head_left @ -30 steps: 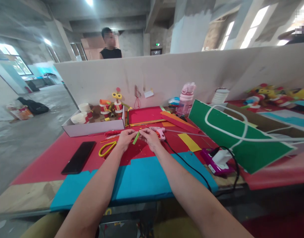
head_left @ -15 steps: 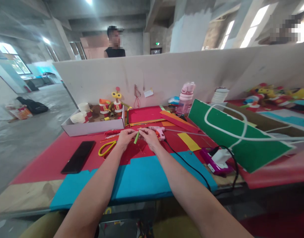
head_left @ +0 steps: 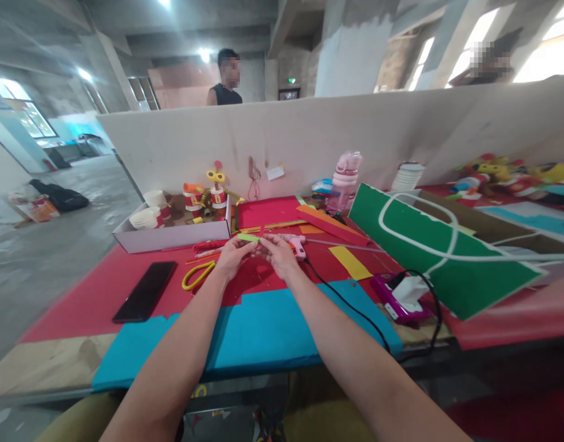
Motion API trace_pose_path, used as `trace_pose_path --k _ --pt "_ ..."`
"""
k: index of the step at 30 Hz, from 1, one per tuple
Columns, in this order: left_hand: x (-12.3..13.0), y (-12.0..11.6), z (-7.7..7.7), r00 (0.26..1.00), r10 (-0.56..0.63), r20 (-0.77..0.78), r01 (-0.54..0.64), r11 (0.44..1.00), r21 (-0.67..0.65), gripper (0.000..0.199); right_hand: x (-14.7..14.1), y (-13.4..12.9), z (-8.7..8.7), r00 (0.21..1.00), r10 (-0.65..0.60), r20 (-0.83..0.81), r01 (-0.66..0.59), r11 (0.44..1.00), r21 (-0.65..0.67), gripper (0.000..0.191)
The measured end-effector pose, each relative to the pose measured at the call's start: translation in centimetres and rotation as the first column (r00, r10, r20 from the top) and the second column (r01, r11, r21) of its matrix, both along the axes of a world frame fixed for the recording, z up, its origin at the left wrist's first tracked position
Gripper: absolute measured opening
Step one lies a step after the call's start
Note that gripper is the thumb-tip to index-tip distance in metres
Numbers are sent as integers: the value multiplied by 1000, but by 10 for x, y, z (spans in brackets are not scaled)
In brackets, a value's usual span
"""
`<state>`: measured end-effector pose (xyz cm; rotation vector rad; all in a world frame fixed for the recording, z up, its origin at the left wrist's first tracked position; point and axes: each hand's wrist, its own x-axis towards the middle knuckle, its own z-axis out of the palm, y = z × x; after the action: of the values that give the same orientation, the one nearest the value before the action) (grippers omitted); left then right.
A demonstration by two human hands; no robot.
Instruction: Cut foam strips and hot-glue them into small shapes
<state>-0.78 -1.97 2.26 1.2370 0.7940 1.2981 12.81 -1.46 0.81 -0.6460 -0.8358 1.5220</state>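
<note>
Between my left hand [head_left: 234, 256] and my right hand [head_left: 280, 255] is a small light-green strip [head_left: 247, 237], seemingly paper. The fingers of both hands are pinched around its right end, while the other end points left above my left fingers. Just right of my right hand lies a pink glue gun [head_left: 297, 244], its black cord running toward the front. Yellow-handled scissors [head_left: 195, 277] rest beside my left wrist, partly covered by it. Blue sheets [head_left: 272, 325] lie beneath my forearms.
At the left sit a black phone [head_left: 145, 292] and a white box [head_left: 175, 238] holding cups and small figures. On the right are a yellow paper piece [head_left: 350, 263], a purple power strip [head_left: 400, 301] and a green board [head_left: 429, 258]. A pink bottle [head_left: 345, 181] stands behind.
The green strip has turned from pointing down toward me to lying nearly level, pointing left. My hands have barely shifted. Behind the partition, a person has moved slightly right.
</note>
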Motion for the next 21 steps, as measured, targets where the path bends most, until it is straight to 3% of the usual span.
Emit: trace_pose_path --k 4,10,21 --pt "-2 6 -6 993 107 -50 -104 993 55 32 -2 -1 -1 999 34 37 -36 999 29 39" --pt "-6 12 -11 990 128 -50 -126 991 47 26 0 -3 1 994 98 50 -101 993 63 41" --pt "-3 8 -9 981 119 -150 -116 993 27 27 2 1 -1 988 -49 149 40 997 65 39"
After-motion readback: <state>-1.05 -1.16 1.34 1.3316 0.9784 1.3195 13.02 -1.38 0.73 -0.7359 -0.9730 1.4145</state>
